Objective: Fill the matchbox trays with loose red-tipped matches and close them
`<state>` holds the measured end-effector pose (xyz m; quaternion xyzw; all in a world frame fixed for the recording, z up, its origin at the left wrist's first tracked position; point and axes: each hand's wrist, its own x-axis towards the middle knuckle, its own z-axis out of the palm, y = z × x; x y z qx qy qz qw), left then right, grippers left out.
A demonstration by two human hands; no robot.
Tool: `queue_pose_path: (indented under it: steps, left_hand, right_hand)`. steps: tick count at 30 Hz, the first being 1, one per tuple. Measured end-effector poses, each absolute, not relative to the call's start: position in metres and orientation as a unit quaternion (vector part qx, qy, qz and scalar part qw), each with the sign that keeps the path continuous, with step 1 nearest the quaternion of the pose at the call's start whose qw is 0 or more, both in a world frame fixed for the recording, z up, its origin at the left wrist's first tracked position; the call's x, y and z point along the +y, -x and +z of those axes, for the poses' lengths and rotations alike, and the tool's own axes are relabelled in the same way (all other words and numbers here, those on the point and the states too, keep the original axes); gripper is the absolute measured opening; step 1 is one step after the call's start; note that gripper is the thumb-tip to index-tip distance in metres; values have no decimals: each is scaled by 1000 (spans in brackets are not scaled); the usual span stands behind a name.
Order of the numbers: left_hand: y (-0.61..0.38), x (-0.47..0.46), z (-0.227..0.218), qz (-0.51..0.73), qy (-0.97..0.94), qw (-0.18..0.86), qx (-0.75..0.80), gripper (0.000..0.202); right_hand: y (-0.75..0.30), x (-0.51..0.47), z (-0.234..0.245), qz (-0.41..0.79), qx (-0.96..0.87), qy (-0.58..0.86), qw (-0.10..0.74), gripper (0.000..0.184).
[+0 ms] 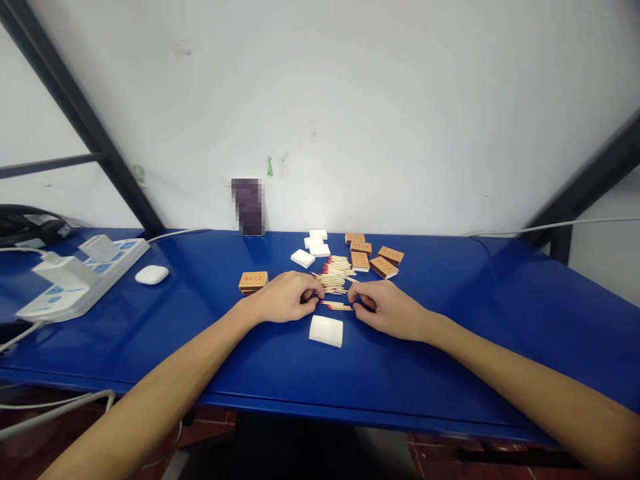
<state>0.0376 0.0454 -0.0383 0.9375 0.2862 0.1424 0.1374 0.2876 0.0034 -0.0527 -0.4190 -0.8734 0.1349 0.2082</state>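
Between my two hands lie a few red-tipped matches, set side by side on the blue table. My left hand is closed, with curled thumb and index finger at the red heads. At the plain ends, the curled fingers of my right hand pinch the matches. Just beyond is a loose pile of matches, its heads mostly to the left. A white matchbox tray rests in front of the hands, on the near side. I cannot make out whether anything lies in it.
Several white trays lie behind the pile, with several brown matchbox sleeves to the right. Stacked matchboxes are by my left wrist. Farther left are a white earphone case and a power strip. A blurred phone-like slab leans on the wall.
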Motion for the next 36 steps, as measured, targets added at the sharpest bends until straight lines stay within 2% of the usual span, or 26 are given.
queue_pose_path:
  steps: [14,24,30,36]
  left_hand:
    - [-42,42,-39,156,-938,161,265,15]
    - [-43,42,-38,152,-942,165,251,18]
    - [-43,41,-38,160,-932,180,270,18]
    - [-42,45,-40,176,-916,99,345,23]
  right_hand:
    - [-283,3,-55,127,-867,440,195,8]
    - [-285,4,-58,124,-870,434,200,24]
    - [-287,5,-60,123,-878,416,203,23]
    - [-287,4,-58,130,-883,401,205,21]
